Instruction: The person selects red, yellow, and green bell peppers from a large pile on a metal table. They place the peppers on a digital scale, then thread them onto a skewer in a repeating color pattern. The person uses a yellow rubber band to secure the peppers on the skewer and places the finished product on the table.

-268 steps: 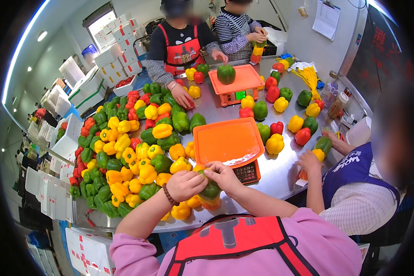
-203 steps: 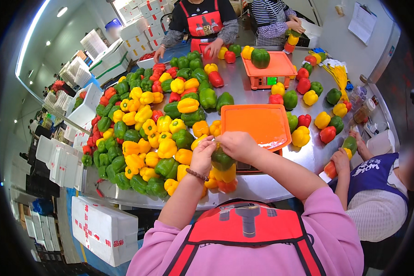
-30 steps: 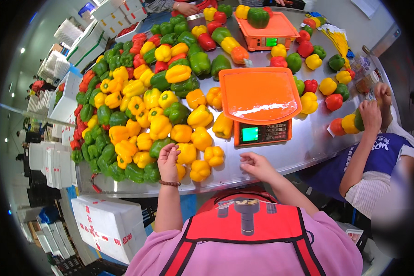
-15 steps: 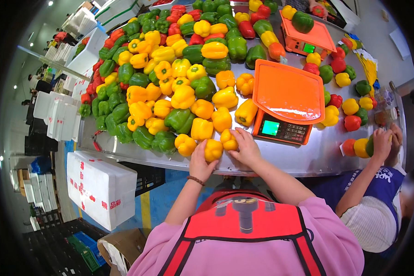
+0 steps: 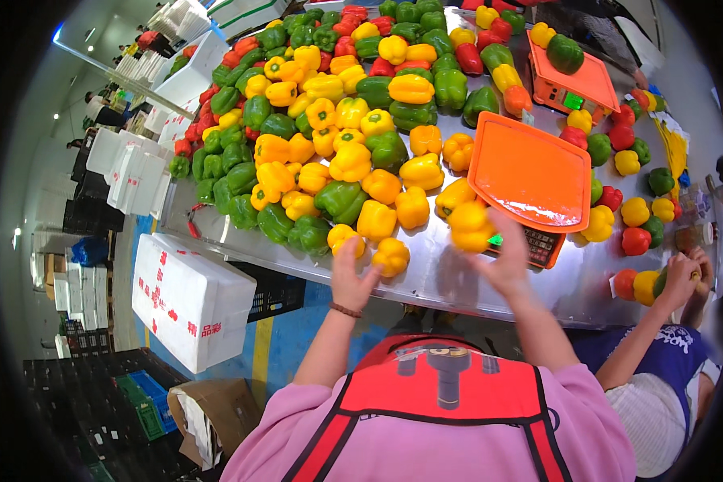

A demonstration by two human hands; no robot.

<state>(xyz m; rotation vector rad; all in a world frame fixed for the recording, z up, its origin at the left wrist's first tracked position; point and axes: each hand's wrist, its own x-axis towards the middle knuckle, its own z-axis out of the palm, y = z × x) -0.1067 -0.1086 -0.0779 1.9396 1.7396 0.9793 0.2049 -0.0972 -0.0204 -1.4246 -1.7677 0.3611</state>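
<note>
My right hand (image 5: 506, 259), smeared by motion, holds a yellow bell pepper (image 5: 471, 227) in front of the near orange scale (image 5: 530, 173), partly covering its display. My left hand (image 5: 352, 281) is at the table's front edge with thumb and fingers apart. Its fingertips are at one yellow bell pepper (image 5: 341, 238), and its thumb is beside another yellow bell pepper (image 5: 391, 257) lying on the metal table. A heap of yellow, green and red bell peppers (image 5: 350, 162) spreads beyond my hands. The scale's tray has nothing on it.
A second orange scale (image 5: 572, 80) bears a green and a yellow pepper at the back right. A co-worker's hands (image 5: 689, 273) are beside a row of mixed peppers on the right. A white foam box (image 5: 189, 301) and a dark crate (image 5: 277, 291) stand left of the table.
My right hand has moved right with a yellow pepper, from beside my left hand to the scale. My left hand has opened from the pepper between the hands. The whole view has shifted somewhat.
</note>
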